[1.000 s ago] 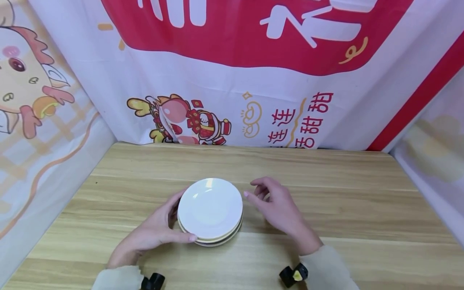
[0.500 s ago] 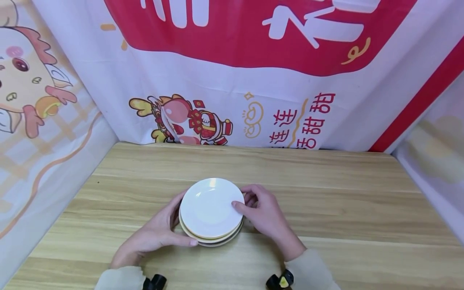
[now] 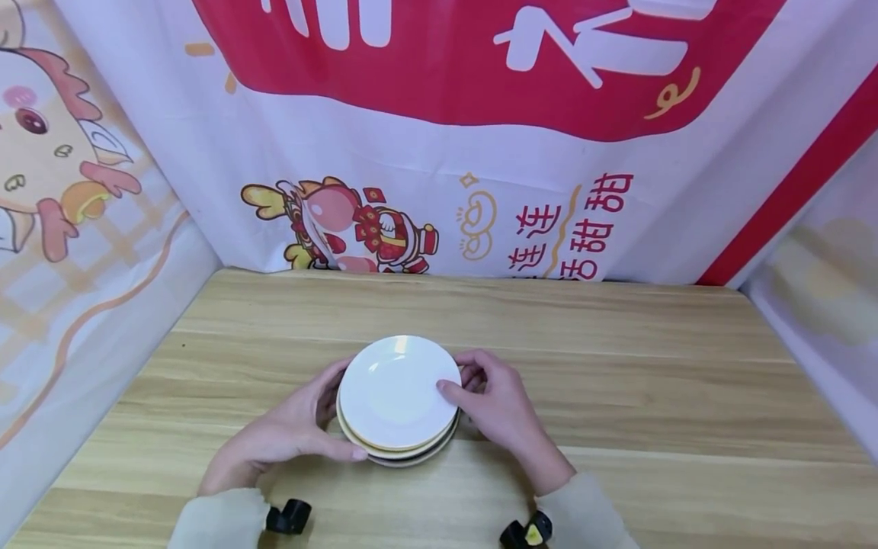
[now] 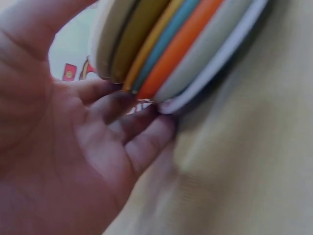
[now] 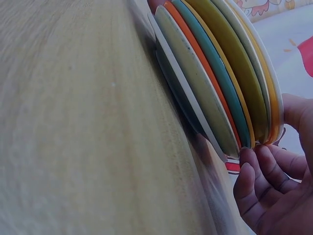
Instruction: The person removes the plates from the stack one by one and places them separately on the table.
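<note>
A stack of small round plates sits on the table, topped by a white plate. Orange, teal, yellow, olive and pale edges of the plates show in the right wrist view. My left hand holds the stack's left side, thumb at the near rim and fingers round the far left. In the left wrist view its fingers touch the plates' edges. My right hand pinches the top plate's right rim, thumb on the upper face and fingers at the edge.
The wooden table spreads out around the stack. A printed white and red cloth hangs along its back edge, and more printed cloth hangs at the left side.
My right hand has come in from the right, apart from the stack, and now pinches the top plate's rim. The left hand stays at the stack; the top plate has shifted slightly.
</note>
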Tool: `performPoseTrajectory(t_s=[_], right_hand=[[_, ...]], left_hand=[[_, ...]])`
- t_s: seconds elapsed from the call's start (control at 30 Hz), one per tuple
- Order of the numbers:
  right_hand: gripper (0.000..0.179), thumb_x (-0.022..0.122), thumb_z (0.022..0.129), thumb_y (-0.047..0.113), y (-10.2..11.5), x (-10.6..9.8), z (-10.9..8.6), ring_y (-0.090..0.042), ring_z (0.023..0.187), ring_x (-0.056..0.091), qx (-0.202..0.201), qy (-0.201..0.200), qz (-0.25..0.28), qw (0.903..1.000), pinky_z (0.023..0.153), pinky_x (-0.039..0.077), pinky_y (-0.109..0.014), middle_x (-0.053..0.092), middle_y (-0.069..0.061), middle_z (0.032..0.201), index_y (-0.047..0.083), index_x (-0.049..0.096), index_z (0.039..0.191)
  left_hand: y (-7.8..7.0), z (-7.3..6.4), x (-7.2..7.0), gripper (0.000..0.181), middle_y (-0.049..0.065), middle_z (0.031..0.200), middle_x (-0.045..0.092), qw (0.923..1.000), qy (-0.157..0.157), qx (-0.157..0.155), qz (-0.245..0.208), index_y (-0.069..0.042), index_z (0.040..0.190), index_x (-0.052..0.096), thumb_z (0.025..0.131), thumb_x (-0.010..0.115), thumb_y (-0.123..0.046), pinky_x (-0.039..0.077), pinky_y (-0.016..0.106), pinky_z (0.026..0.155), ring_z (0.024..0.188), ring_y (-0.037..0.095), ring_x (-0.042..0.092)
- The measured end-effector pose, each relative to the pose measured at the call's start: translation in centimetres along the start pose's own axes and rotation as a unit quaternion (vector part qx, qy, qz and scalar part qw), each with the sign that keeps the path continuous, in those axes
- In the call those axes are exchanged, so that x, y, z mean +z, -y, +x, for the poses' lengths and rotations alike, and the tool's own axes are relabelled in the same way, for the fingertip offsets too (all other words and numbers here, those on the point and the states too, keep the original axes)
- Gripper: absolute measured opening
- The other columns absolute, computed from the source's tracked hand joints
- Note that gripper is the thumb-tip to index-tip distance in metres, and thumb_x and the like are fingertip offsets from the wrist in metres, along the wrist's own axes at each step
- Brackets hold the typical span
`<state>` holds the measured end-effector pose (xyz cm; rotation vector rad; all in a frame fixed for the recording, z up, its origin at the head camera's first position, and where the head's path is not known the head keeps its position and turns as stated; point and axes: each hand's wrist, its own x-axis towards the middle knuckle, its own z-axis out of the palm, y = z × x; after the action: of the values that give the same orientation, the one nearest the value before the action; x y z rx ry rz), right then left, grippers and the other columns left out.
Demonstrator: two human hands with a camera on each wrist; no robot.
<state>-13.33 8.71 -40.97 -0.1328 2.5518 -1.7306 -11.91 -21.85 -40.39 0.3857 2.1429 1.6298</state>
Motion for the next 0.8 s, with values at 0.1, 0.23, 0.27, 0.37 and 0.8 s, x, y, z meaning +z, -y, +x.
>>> performPoseTrajectory(t_s=[0.1, 0.23, 0.27, 0.37, 0.8], right_hand=[[0.035, 0.086, 0.092, 0.024, 0.03, -0.01, 0.04, -0.016, 0.087, 0.062, 0.003, -0.001, -0.002, 1.0, 0.074, 0.055, -0.022, 0.067, -0.005, 0.097, 0.01, 0.074, 0.121], [0.036, 0.086, 0.092, 0.026, 0.04, 0.02, 0.06, -0.017, 0.087, 0.062, 0.012, -0.001, -0.006, 0.9999, 0.075, 0.055, -0.023, 0.067, -0.005, 0.098, 0.01, 0.074, 0.122], [0.036, 0.086, 0.092, 0.026, 0.04, 0.03, 0.06, -0.017, 0.088, 0.062, 0.014, -0.001, -0.007, 0.9999, 0.076, 0.055, -0.023, 0.067, -0.005, 0.098, 0.011, 0.074, 0.122], [0.036, 0.086, 0.092, 0.027, 0.02, 0.03, 0.04, -0.017, 0.088, 0.062, 0.019, -0.002, -0.008, 0.9998, 0.076, 0.055, -0.024, 0.067, -0.005, 0.098, 0.011, 0.074, 0.122], [0.035, 0.086, 0.093, 0.027, 0.17, -0.07, -0.01, -0.018, 0.089, 0.062, 0.025, 0.001, -0.009, 0.9996, 0.075, 0.055, -0.023, 0.067, -0.005, 0.099, 0.013, 0.075, 0.123]], left_hand=[[-0.51, 0.17, -0.43, 0.122, 0.015, 0.175, 0.033, 0.9999, 0.01, -0.013, 0.004, -0.014, 0.17, 0.024, 0.075, 0.1, -0.017, 0.039, 0.025, 0.127, 0.162, 0.043, 0.03], [-0.88, 0.2, -0.79, 0.117, 0.014, 0.174, 0.036, 0.9994, 0.017, -0.032, 0.002, -0.015, 0.168, 0.027, 0.076, 0.099, -0.016, 0.03, 0.053, 0.134, 0.162, 0.042, 0.032], [-0.92, 0.18, -0.81, 0.117, 0.014, 0.174, 0.036, 0.9993, 0.017, -0.035, 0.0, -0.016, 0.168, 0.027, 0.076, 0.099, -0.016, 0.028, 0.056, 0.134, 0.162, 0.042, 0.031], [-0.9, 0.08, -0.8, 0.116, 0.013, 0.175, 0.034, 0.999, 0.018, -0.04, -0.008, -0.017, 0.168, 0.027, 0.077, 0.098, -0.015, 0.025, 0.058, 0.135, 0.164, 0.041, 0.029], [-0.07, -0.15, -0.54, 0.12, 0.011, 0.179, 0.025, 0.9987, 0.007, -0.042, -0.028, -0.022, 0.171, 0.023, 0.077, 0.098, -0.014, 0.021, 0.054, 0.135, 0.167, 0.039, 0.022]])
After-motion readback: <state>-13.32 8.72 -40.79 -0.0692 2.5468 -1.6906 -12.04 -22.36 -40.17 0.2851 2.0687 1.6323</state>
